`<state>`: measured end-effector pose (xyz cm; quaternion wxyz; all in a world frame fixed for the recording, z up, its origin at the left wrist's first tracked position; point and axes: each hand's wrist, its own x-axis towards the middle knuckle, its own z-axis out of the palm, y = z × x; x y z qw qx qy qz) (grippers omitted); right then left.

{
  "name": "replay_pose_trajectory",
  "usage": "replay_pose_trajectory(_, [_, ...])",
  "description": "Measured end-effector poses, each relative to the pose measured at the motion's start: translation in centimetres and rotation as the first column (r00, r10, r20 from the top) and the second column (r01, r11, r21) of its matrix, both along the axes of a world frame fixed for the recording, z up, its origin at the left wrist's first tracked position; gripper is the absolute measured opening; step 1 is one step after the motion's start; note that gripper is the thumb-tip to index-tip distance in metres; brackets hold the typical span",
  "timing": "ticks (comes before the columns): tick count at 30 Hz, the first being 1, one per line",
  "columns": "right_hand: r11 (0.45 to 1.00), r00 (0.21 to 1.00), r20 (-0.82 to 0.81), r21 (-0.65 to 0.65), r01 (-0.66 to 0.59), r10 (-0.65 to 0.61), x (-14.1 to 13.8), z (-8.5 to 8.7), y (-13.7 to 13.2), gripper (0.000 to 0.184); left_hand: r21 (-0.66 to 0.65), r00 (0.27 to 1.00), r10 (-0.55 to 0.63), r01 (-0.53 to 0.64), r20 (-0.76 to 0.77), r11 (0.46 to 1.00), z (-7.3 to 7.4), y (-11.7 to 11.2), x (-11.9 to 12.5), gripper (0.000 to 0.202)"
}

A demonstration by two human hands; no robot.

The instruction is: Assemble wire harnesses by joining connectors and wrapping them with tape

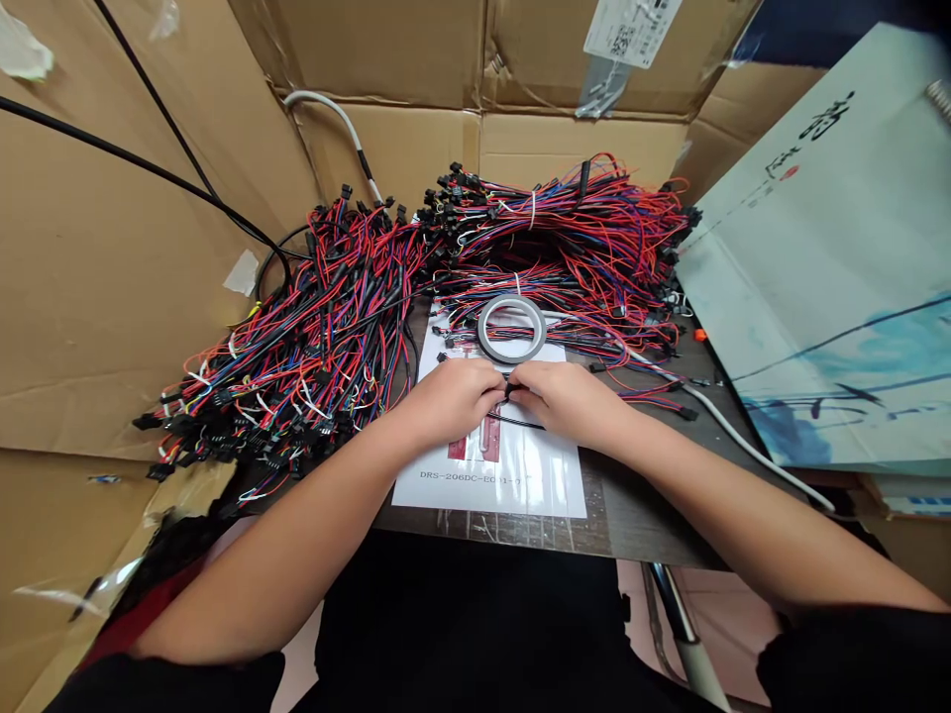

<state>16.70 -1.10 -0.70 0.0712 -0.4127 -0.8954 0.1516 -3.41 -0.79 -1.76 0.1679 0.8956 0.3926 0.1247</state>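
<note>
My left hand point(453, 396) and my right hand point(569, 396) meet over a white printed sheet point(512, 475) on the small dark table point(639, 515). Both are closed in a pinch on a thin black wire piece point(509, 390) held between them; a black strand trails from it across the sheet. A roll of dark tape point(511, 330) lies flat just beyond my fingers. A big heap of red, blue and black wire harnesses point(312, 337) lies left of the hands, and a tied bundle of harnesses point(580, 238) sits behind the tape.
Cardboard box walls point(111, 297) close in the left and back. A pale printed paper bag point(839, 277) leans at the right. A white cable point(743, 441) runs along the table's right side. Black cables point(149, 168) cross the left cardboard.
</note>
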Motion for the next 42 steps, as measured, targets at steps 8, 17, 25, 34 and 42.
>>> replay_pose_trajectory(8, [0.995,0.998,0.062,0.100,0.027,-0.033,0.1,-1.4,-0.3,0.013,-0.002,1.000,0.007,-0.007,-0.008,1.000,0.5,-0.2,-0.3,0.023])
replay_pose_trajectory(17, [0.980,0.992,0.117,0.197,0.013,-0.037,0.1,-1.7,-0.5,0.013,0.023,1.000,0.011,-0.010,-0.026,1.000,0.6,-0.1,-0.5,0.024])
replay_pose_trajectory(25, [0.980,0.990,0.129,0.196,0.036,-0.062,-0.1,-1.9,-0.9,0.014,0.010,0.999,-0.008,0.008,-0.039,1.000,0.8,-0.1,-0.4,0.024])
replay_pose_trajectory(34, [0.978,0.993,0.034,0.182,0.102,-0.110,0.0,-2.2,-1.3,0.033,-0.019,1.000,0.015,-0.015,0.015,1.000,0.7,0.0,-0.5,0.023])
replay_pose_trajectory(42, [0.967,0.996,0.062,0.250,0.040,-0.057,0.4,-2.7,-1.0,0.018,-0.043,0.999,0.042,-0.041,0.018,0.998,0.5,0.2,-0.4,0.021])
